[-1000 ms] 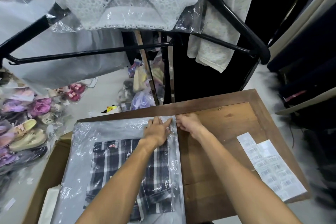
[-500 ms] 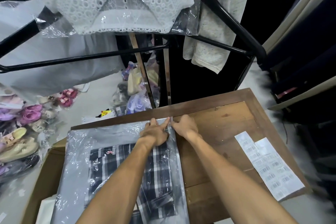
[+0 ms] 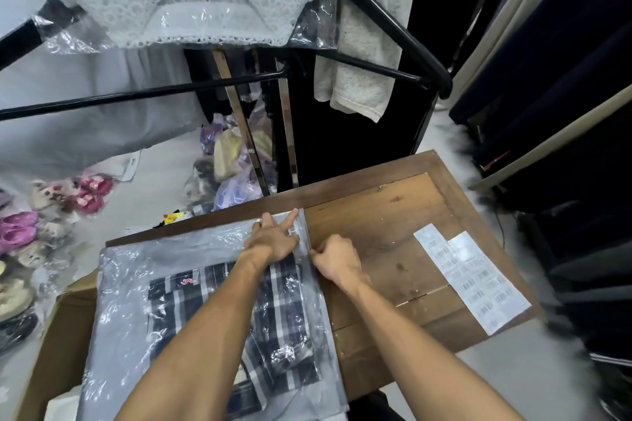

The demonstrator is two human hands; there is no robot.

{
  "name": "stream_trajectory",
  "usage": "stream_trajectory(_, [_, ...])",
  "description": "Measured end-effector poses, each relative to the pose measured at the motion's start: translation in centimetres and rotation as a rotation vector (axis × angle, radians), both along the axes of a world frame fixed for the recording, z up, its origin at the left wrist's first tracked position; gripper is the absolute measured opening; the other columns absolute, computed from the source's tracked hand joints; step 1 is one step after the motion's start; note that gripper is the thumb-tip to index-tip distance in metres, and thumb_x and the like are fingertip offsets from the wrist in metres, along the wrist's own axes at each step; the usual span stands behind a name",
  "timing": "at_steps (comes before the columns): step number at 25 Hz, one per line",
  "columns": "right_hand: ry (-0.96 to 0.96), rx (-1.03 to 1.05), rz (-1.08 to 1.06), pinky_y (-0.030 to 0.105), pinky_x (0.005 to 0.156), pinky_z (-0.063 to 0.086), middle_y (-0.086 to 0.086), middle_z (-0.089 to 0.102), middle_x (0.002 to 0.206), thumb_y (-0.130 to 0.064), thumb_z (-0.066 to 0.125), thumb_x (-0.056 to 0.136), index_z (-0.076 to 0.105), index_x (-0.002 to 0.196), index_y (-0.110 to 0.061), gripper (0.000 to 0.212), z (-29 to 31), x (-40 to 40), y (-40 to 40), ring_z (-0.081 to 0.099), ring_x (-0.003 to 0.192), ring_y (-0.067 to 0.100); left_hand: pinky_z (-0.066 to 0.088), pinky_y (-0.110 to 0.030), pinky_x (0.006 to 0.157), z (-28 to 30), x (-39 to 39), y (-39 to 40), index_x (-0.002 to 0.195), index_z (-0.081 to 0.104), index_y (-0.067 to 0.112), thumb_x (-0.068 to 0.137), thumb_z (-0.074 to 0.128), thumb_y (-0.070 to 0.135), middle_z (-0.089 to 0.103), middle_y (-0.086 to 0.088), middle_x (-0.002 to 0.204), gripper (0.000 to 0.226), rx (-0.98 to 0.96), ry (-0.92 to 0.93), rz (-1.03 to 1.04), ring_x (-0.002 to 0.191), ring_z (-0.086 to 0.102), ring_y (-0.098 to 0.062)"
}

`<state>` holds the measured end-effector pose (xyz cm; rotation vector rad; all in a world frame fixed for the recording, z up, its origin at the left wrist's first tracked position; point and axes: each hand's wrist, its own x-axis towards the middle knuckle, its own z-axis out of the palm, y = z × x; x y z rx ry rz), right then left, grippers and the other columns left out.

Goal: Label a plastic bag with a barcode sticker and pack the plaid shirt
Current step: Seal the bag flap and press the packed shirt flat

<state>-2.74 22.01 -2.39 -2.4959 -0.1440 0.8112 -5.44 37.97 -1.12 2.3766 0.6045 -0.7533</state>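
Where forearms cross it, plaid shirt (image 3: 219, 314) half hidden; left fingers (image 3: 273, 220) splayed, right hand (image 3: 337, 258) pinching bag edge (image 3: 313, 270).

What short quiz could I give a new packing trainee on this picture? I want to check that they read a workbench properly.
1. True or false: the plaid shirt is already inside the plastic bag.
2. Which hand pinches the bag's right edge?
A. left hand
B. right hand
3. Fill in: the barcode sticker sheets lie on the ____ side of the wooden table.

Key: 1 true; 2 B, while the left hand presses flat on the bag's top corner; 3 right.
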Motion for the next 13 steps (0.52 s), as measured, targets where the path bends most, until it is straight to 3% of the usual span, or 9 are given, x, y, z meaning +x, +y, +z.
stream_trajectory(3, [0.018,-0.024,-0.003,0.035,0.084,0.056,0.017,0.076,0.103,-0.037,0.066,0.088,0.075,0.097,-0.004,0.036,0.3,-0.2,-0.1,0.072,0.099,0.035,0.033,-0.053,0.118,1.3,-0.5,-0.6,0.16,0.007,0.054,0.1,0.047,0.047,0.03,-0.008,0.152,0.072,0.022,-0.004,-0.045,0.147,0.028,-0.032])
stream_trajectory(5, [0.092,0.013,-0.02,0.034,0.08,0.06,0.016,0.076,0.095,-0.034,0.066,0.086,0.075,0.093,-0.001,0.035,0.5,0.5,-0.2,0.074,0.089,0.033,0.033,-0.052,0.116,2.7,-2.1,-1.6,0.163,0.003,0.043,0.097,0.053,0.05,0.031,-0.012,0.158,0.083,0.141,-0.045,-0.169,0.149,0.028,-0.032])
stream_trajectory(7, [0.165,0.08,-0.067,0.038,0.073,0.065,0.014,0.077,0.083,-0.032,0.066,0.085,0.076,0.087,0.0,0.033,0.7,1.3,-0.2,0.076,0.074,0.029,0.028,-0.054,0.118,3.4,-4.2,-3.0,0.164,0.013,0.034,0.092,0.059,0.052,0.032,-0.015,0.159,0.087,0.199,-0.074,-0.305,0.15,0.027,-0.035])
stream_trajectory(9, [0.204,0.118,-0.099,0.039,0.067,0.066,0.013,0.078,0.079,-0.032,0.07,0.085,0.076,0.086,-0.001,0.032,1.1,1.7,-0.2,0.076,0.071,0.026,0.02,-0.058,0.123,3.2,-6.0,-4.2,0.163,0.018,0.03,0.088,0.062,0.059,0.02,-0.013,0.167,0.092,0.216,-0.029,-0.392,0.156,0.016,-0.037])
stream_trajectory(13, [0.162,0.079,-0.037,0.039,0.067,0.065,0.012,0.078,0.077,-0.035,0.069,0.085,0.077,0.083,-0.001,0.035,1.1,1.3,0.0,0.076,0.069,0.026,0.01,-0.062,0.126,1.7,-6.6,-4.6,0.164,0.001,0.035,0.079,0.064,0.075,-0.001,-0.01,0.173,0.114,0.261,0.068,-0.432,0.16,-0.002,-0.034])
